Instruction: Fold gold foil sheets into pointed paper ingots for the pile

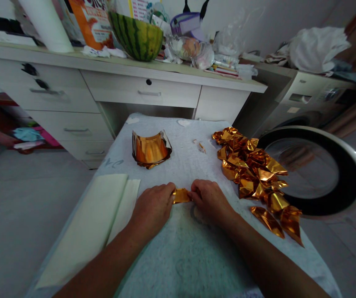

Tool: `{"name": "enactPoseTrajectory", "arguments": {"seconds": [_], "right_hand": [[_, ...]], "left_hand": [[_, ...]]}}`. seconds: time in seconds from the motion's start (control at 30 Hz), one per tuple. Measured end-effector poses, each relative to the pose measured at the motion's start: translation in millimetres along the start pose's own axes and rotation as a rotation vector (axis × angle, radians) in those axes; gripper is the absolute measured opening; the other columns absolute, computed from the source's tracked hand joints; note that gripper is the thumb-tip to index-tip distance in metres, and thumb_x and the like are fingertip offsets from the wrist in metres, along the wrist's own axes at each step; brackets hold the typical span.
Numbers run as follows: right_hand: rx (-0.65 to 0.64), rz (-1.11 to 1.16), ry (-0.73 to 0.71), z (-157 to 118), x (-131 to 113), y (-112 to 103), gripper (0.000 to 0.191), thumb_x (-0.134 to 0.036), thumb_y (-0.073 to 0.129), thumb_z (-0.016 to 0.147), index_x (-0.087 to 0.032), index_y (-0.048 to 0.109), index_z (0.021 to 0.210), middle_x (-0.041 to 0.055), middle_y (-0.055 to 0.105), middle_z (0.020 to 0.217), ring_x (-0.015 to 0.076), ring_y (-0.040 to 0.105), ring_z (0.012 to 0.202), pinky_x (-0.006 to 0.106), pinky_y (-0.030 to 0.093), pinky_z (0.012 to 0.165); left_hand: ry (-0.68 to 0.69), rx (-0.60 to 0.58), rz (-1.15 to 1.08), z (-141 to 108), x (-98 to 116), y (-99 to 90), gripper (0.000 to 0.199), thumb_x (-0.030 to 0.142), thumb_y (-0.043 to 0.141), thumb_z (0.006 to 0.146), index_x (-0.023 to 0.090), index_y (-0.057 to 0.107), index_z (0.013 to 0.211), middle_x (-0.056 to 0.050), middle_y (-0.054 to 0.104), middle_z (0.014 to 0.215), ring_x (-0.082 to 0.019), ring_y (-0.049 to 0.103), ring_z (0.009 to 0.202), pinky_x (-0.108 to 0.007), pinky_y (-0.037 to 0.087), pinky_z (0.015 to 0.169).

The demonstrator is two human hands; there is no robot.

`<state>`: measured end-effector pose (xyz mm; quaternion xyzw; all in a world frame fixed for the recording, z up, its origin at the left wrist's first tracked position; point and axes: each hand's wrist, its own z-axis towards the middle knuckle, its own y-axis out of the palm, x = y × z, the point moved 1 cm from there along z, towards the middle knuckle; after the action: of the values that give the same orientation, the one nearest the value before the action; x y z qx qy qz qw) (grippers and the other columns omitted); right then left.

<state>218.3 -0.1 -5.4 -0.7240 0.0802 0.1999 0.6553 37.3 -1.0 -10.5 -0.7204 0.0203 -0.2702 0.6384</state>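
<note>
A small strip of gold foil (pixel 182 195) lies flat on the cloth-covered table between my two hands. My left hand (pixel 154 205) grips its left end with closed fingers. At the other end, my right hand (pixel 210 198) pinches the foil between thumb and fingers. Both end portions are hidden under the fingertips. Beyond my left hand rests a curved stack of gold foil sheets (pixel 151 150). To the right of my right hand lies a heap of folded gold foil pieces (pixel 249 161), with a couple of them near its lower end.
White paper sheets (pixel 87 223) lie along the table's left side. Small scraps (pixel 202 147) sit near the far middle. Behind stands a white desk (pixel 146 89) bearing a cut watermelon (pixel 139 37). An open washing machine door (pixel 314 171) juts out at the right.
</note>
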Motion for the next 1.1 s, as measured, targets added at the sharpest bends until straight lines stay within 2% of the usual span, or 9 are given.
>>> {"name": "enactPoseTrajectory", "arguments": {"seconds": [0.17,0.43,0.7,0.8,0.93,1.1], "right_hand": [[0.001,-0.019,-0.006,-0.4,0.5,1.2,0.009,-0.024,0.061,0.089,-0.019,0.063,0.081,0.0030,0.068,0.082,0.0171,0.058,0.079,0.028,0.033,0.071],[-0.005,-0.033,-0.018,-0.8,1.3,0.6,0.009,-0.020,0.059,0.089,-0.019,0.062,0.081,0.0033,0.067,0.082,0.0171,0.057,0.079,0.029,0.033,0.072],[-0.004,-0.007,-0.034,-2.2,2.3,-0.9,0.009,-0.015,0.057,0.088,-0.018,0.061,0.080,0.0025,0.064,0.078,0.0161,0.055,0.076,0.028,0.032,0.071],[0.033,0.034,-0.080,-3.3,3.6,-0.8,0.010,-0.011,0.056,0.086,-0.018,0.061,0.079,0.0014,0.062,0.077,0.0152,0.052,0.074,0.027,0.031,0.070],[0.099,0.112,-0.210,-5.5,2.7,2.0,0.011,-0.008,0.056,0.084,-0.018,0.062,0.083,0.0018,0.060,0.084,0.0154,0.053,0.080,0.027,0.034,0.075],[0.045,0.154,-0.276,-5.4,-2.0,8.1,0.010,-0.012,0.056,0.087,-0.018,0.062,0.082,0.0020,0.061,0.083,0.0158,0.053,0.083,0.028,0.036,0.077]], "left_hand": [[0.007,-0.002,0.024,-0.6,0.1,1.1,0.015,0.021,0.043,0.096,0.021,0.057,0.097,-0.005,0.067,0.088,-0.021,0.062,0.082,-0.032,0.042,0.071],[-0.003,0.073,-0.050,-0.3,-2.3,4.6,0.014,0.018,0.048,0.093,0.020,0.059,0.101,-0.006,0.058,0.098,-0.021,0.058,0.091,-0.032,0.044,0.080],[0.070,0.058,-0.171,2.7,-4.3,8.4,0.023,0.014,0.043,0.093,0.021,0.064,0.089,-0.003,0.056,0.091,-0.018,0.056,0.086,-0.029,0.044,0.078],[0.072,0.053,-0.198,3.1,-6.5,10.6,0.025,0.014,0.044,0.093,0.022,0.067,0.092,-0.003,0.057,0.091,-0.017,0.057,0.085,-0.029,0.044,0.078],[0.085,0.063,-0.201,2.9,-8.1,11.3,0.024,0.013,0.045,0.092,0.022,0.068,0.091,-0.003,0.058,0.090,-0.017,0.058,0.085,-0.029,0.044,0.076],[0.084,0.053,-0.167,1.5,-4.9,8.1,0.024,0.014,0.043,0.093,0.019,0.066,0.089,-0.004,0.057,0.088,-0.018,0.058,0.082,-0.030,0.044,0.074]]}}
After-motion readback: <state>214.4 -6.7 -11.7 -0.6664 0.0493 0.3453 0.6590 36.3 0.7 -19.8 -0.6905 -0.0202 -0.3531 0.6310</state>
